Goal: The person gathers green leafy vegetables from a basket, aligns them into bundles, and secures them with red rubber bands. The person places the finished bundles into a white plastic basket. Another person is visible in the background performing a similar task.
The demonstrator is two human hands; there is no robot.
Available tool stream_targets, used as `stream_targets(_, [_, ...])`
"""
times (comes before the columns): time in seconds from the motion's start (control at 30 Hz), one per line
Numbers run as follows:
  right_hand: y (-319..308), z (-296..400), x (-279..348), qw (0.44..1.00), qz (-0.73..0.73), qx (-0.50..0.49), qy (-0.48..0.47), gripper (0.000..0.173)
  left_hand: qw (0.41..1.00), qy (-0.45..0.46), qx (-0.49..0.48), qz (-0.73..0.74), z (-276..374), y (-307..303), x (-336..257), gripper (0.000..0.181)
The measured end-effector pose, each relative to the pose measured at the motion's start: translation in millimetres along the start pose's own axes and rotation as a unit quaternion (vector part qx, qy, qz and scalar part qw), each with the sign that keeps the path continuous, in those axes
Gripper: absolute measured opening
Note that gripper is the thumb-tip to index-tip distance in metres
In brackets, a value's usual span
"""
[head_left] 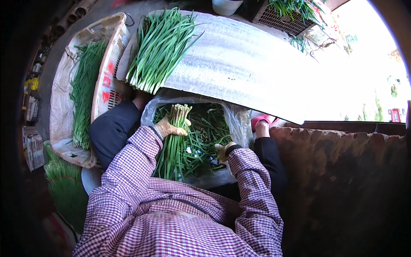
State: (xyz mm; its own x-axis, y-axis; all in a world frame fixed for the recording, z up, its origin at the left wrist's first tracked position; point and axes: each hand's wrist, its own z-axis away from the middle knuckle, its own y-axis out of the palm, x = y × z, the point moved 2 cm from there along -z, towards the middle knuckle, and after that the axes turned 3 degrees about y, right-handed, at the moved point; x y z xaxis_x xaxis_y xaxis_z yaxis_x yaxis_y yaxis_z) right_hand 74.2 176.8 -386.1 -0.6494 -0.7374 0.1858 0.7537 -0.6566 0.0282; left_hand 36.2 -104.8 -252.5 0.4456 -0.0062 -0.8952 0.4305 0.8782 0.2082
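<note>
My left hand (170, 127), in a pale glove, grips a bunch of garlic chives (175, 144) around its stems. The pale cut ends point up and away from me, and the green leaves hang down toward my lap. Below lies a container lined with clear plastic (243, 128), holding loose green leaves and scraps (207, 125). My right hand (222, 152), also gloved, is at the container's right side among some leaves. Its fingers are partly hidden, so whether it pinches any leaf is unclear.
A pale board (231, 61) spans beyond the container, with a large pile of chives (163, 48) on its left end. At left stands a plastic crate (107, 74) with more chives (86, 93). Tied chives (64, 180) lie nearer me. A low wall (337, 180) rises at right.
</note>
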Motion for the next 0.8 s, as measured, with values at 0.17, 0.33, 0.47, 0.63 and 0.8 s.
stream_targets(0.17, [37.5, -30.1, -1.8, 0.914, -0.393, -0.057, -0.083, 0.043, 0.986, -0.006, 0.020, -0.163, -18.0, 16.2, 15.4, 0.042])
stream_targets(0.33, [56.8, 80.5, 55.3, 0.977, -0.009, -0.050, -0.206, 0.037, 0.993, -0.025, 0.060, -0.094, -9.6, 25.7, 6.9, 0.052])
stream_targets(0.47, [64.9, 86.6, 84.4, 0.967, -0.029, -0.040, -0.251, 0.031, 0.990, -0.035, 0.061, -0.120, -3.0, 33.6, 2.2, 0.060])
stream_targets(0.63, [66.7, 132.2, 112.9, 0.934, 0.168, -0.087, -0.303, 0.027, 0.988, -0.022, 0.076, -0.130, -2.1, 17.8, 29.8, 0.064])
stream_targets(0.8, [65.5, 136.6, 110.4, 0.928, 0.183, -0.016, -0.324, 0.032, 0.979, -0.109, -0.058, -0.165, 8.2, 29.9, 7.5, 0.074])
